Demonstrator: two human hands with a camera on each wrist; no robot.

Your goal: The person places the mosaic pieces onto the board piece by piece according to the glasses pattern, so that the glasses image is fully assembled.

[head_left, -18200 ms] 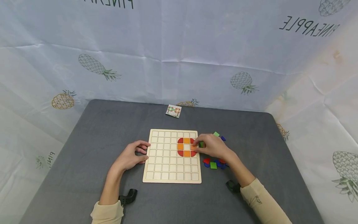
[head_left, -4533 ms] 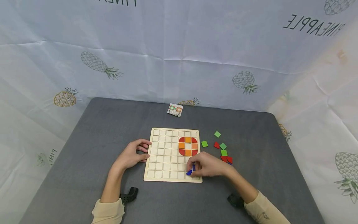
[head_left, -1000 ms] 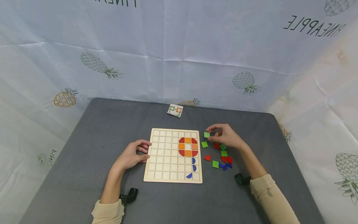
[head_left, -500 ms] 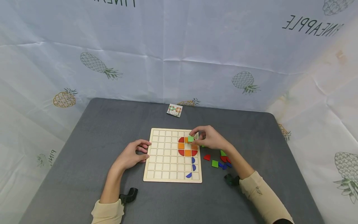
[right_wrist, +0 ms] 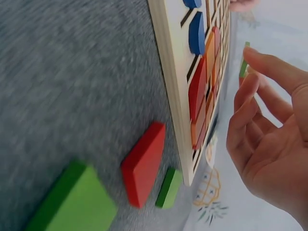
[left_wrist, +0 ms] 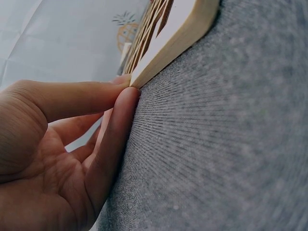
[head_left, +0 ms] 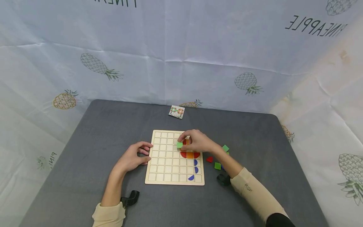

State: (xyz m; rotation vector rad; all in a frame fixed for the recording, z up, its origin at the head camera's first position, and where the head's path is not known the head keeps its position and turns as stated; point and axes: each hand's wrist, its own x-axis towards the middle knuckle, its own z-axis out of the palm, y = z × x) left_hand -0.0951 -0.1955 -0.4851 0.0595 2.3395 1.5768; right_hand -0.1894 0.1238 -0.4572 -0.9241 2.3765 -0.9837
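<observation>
My right hand [head_left: 198,141] pinches a green square tile [head_left: 179,145] between thumb and fingertips, over the upper middle of a wooden grid board [head_left: 160,170]. In the right wrist view only a thin side of that green tile [right_wrist: 244,60] shows. Beneath the hand lie red and orange tiles [head_left: 190,154], partly covered. Three blue half-circle tiles [head_left: 196,170] sit on the board's lower right. My left hand [head_left: 131,157] holds the board's left edge; in the left wrist view its thumb and a finger [left_wrist: 118,125] meet at the rim.
Loose tiles lie right of the board: a red one [head_left: 209,159], green squares [head_left: 217,166] and blue pieces partly behind the right forearm. A small patterned card [head_left: 176,112] lies at the table's back edge. Black wrist devices [head_left: 130,198] hang near both sleeves.
Since the earliest frame, the blue half-circles have come onto the board and loose tiles have been spread out. In the last second, my right hand has carried the green square leftward over the board.
</observation>
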